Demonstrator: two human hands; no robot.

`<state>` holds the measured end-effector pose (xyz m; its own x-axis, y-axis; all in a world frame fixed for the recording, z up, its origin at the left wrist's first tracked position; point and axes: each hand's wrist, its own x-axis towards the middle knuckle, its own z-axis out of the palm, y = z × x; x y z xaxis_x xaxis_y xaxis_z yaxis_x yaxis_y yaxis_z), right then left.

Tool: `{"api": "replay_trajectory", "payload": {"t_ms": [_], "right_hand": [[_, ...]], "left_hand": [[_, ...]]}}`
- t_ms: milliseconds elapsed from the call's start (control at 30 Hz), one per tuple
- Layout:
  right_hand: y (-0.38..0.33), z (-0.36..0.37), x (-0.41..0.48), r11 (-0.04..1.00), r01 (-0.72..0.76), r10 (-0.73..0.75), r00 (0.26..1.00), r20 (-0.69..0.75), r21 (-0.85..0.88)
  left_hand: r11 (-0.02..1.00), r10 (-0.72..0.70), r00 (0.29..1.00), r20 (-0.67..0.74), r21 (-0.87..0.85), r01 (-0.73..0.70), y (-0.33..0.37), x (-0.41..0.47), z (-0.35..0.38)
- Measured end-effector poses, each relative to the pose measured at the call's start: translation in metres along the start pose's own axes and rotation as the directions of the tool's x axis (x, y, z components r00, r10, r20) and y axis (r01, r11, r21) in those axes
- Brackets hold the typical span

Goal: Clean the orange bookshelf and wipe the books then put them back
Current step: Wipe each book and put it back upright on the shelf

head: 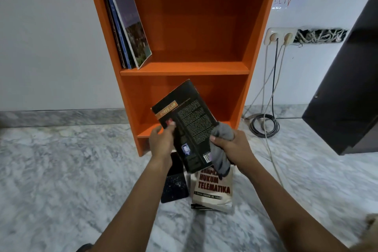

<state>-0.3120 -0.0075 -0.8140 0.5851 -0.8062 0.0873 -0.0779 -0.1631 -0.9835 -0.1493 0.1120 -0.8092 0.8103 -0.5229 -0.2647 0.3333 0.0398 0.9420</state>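
A: Both forearms stretch forward, converging at the middle.
B: Left hand grips the black book at its lower left edge, thumb on the cover.
A: Right hand is clenched round a grey cloth!

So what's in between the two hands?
The black book: the left hand grips one edge, the right hand holds a grey cloth against the other, head view.

Orange bookshelf, black book with orange band, grey cloth, grey-veined white marble floor.
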Motion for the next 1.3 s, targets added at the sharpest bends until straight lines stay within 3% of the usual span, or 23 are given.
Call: {"api": "replay_trajectory", "payload": {"t_ms": [67,167,233,300,333,433,500,633,700,767,833,933,1033,1100,1167,1233,1300], "right_hand": [[-0.005,0.007,-0.002,0.957,0.168,-0.189,0.98,-0.067,-0.238],[-0.01,0.023,-0.009,0.715,0.444,-0.508,0.861,0.034,-0.54],[-0.014,0.037,-0.018,0.578,0.513,-0.543,0.822,0.17,-0.634],[-0.014,0.047,-0.025,0.509,0.56,-0.543,0.798,0.261,-0.654],[-0.014,0.049,-0.027,0.516,0.576,-0.524,0.798,0.298,-0.634],[-0.017,0.051,-0.026,0.665,0.584,-0.466,0.812,0.352,-0.465],[-0.015,0.051,-0.016,0.715,0.553,-0.469,0.833,0.293,-0.427],[-0.021,0.042,0.004,0.721,0.471,-0.481,0.868,0.123,-0.508],[-0.033,0.035,0.009,0.822,0.403,-0.436,0.9,0.01,-0.401],[-0.04,0.03,0.013,0.927,0.324,-0.341,0.938,-0.06,-0.189],[-0.042,0.025,0.017,0.966,0.254,-0.257,0.965,-0.051,-0.054],[-0.041,0.009,0.018,0.983,0.032,-0.057,0.99,0.132,0.182],[-0.038,0.0,0.015,0.972,-0.085,0.014,0.95,0.311,0.217],[-0.035,0.003,0.017,0.969,-0.046,-0.013,0.972,0.234,0.244],[-0.037,0.005,0.019,0.973,0.016,-0.043,0.993,0.11,0.232],[-0.044,0.005,0.024,0.976,0.095,-0.104,0.994,0.036,0.197],[-0.052,0.006,0.029,0.971,0.155,-0.154,0.988,-0.019,0.18]], "left_hand": [[0.999,0.042,0.994,0.1,-0.003,-0.042,-0.001,-0.014,0.016],[0.994,0.046,0.955,0.293,-0.11,-0.014,0.006,-0.024,0.035],[0.973,0.011,0.963,0.271,-0.223,0.051,0.013,-0.021,0.033],[0.947,-0.004,0.973,0.231,-0.31,0.077,0.019,-0.017,0.025],[0.94,-0.006,0.973,0.23,-0.332,0.084,0.021,-0.018,0.022],[0.936,0.007,0.943,0.333,-0.334,0.111,0.031,-0.027,0.017],[0.935,-0.003,0.904,0.428,-0.32,0.154,0.032,-0.032,0.015],[0.928,-0.096,0.821,0.562,-0.248,0.278,0.034,-0.046,0.014],[0.938,-0.102,0.8,0.591,-0.21,0.275,0.034,-0.049,0.013],[0.951,-0.084,0.822,0.563,-0.201,0.235,0.039,-0.049,0.01],[0.947,-0.044,0.859,0.509,-0.253,0.198,0.05,-0.048,0.005],[0.96,0.056,0.907,0.418,-0.271,0.066,0.064,-0.039,-0.004],[0.991,0.065,0.931,0.36,-0.13,-0.019,0.073,-0.029,-0.015],[0.989,0.028,0.933,0.358,0.123,-0.077,0.075,-0.023,-0.022],[0.912,-0.025,0.928,0.371,0.389,-0.131,0.071,-0.017,-0.027],[0.864,-0.059,0.914,0.401,0.48,-0.154,0.062,-0.012,-0.035],[0.885,-0.039,0.901,0.432,0.434,-0.17,0.053,-0.011,-0.04]]}}
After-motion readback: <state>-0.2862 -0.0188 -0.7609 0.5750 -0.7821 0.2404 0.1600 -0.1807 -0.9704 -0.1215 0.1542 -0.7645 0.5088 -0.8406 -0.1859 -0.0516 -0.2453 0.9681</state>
